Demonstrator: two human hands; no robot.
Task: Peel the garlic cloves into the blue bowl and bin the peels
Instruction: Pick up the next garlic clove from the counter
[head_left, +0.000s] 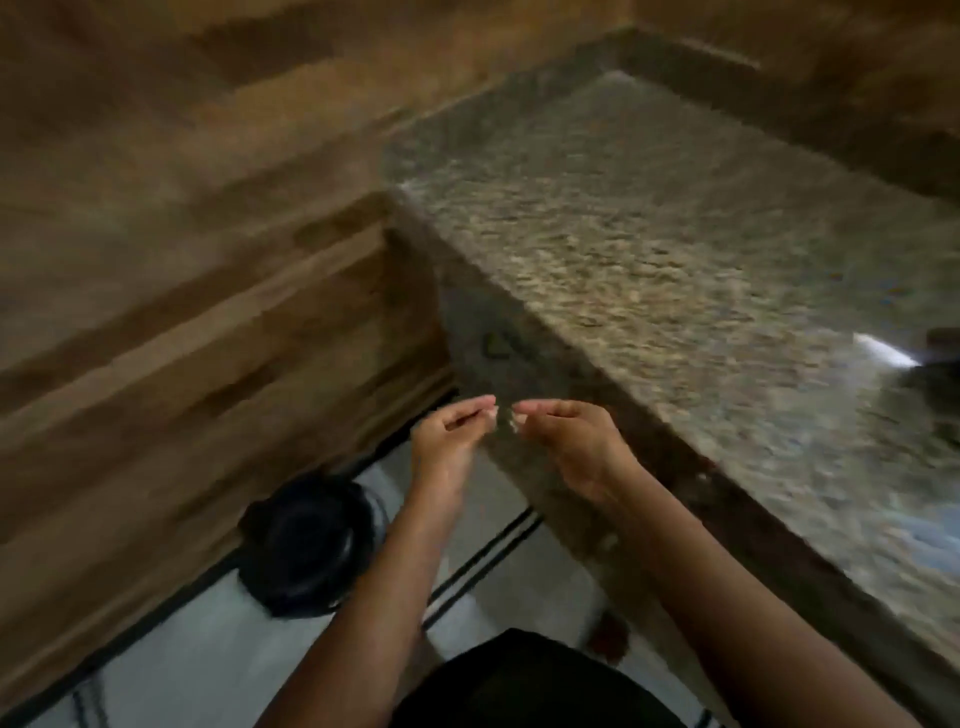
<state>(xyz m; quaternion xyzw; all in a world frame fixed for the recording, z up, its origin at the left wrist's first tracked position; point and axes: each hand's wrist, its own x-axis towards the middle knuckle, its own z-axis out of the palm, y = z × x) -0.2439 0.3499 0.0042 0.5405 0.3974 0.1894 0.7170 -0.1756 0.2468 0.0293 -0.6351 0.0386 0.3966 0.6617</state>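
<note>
The speckled counter (675, 234) runs off right; no blue bowl shows on it. The black bin (306, 545) sits on the floor. Left hand (452, 431) and right hand (566, 436) each pinch pale scraps (506, 417), probably peels, carried clear of the counter for binning.

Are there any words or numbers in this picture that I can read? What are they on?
None can be read; the whole picture is blurred.
A dark mark on the side of the counter is too smeared to tell whether it is writing.
</note>
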